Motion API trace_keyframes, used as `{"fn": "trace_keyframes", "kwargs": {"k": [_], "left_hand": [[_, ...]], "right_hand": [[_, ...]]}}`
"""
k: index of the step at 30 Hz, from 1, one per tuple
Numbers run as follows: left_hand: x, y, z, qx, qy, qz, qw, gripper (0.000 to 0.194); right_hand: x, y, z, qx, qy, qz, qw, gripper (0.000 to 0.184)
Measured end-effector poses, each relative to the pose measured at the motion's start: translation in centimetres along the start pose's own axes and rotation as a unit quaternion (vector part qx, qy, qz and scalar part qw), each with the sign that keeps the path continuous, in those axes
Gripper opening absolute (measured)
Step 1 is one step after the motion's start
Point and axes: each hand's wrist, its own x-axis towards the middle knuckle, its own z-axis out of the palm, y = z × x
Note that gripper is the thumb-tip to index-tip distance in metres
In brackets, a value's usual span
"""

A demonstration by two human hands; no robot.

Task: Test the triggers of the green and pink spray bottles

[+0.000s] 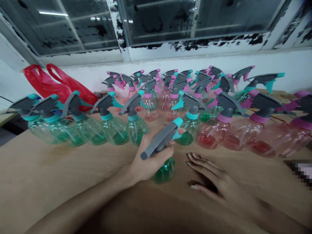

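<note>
My left hand [148, 162] is wrapped round the neck of a green spray bottle [163, 174] with a grey and turquoise trigger head, its nozzle pointing up and to the right. A finger of that hand lies by the turquoise trigger. The bottle's base is at the near part of the wooden table [80, 182]. To its right, my right hand [214, 180] rests on the tabletop, fingers stretched out and holding nothing. Just beyond the hands stands another green spray bottle [188, 125], beside a pink spray bottle [213, 131].
A row of green bottles [117, 130] runs to the left, and pink bottles [255, 136] continue to the right. Several more spray bottles [170, 104] crowd behind. A red plastic bag [63, 84] lies at the back left, below a window [156, 22].
</note>
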Motion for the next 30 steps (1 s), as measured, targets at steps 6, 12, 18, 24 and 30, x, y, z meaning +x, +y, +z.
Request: {"fn": "trace_keyframes", "kwargs": {"k": [6,12,18,24,30], "left_hand": [[-0.01,-0.22,0.09,0.013,0.008,0.001,1.000,0.010],[-0.50,0.25,0.27,0.007,0.015,-0.017,1.000,0.010],[-0.16,0.03,0.10,-0.007,-0.004,-0.015,1.000,0.008],[-0.48,0.04,0.29,-0.001,0.015,-0.020,1.000,0.009],[-0.36,0.28,0.21,-0.006,0.011,-0.009,1.000,0.008]], "right_hand": [[0.12,-0.02,-0.14,-0.021,-0.015,-0.006,1.000,0.051],[0.05,0.02,-0.10,-0.047,-0.019,-0.010,0.999,0.049],[0.05,-0.04,-0.06,-0.052,-0.014,-0.018,0.998,0.048],[0.09,0.07,0.04,-0.054,-0.011,-0.022,0.998,0.049],[0.07,-0.07,-0.12,-0.055,-0.014,-0.017,0.998,0.048]]}}
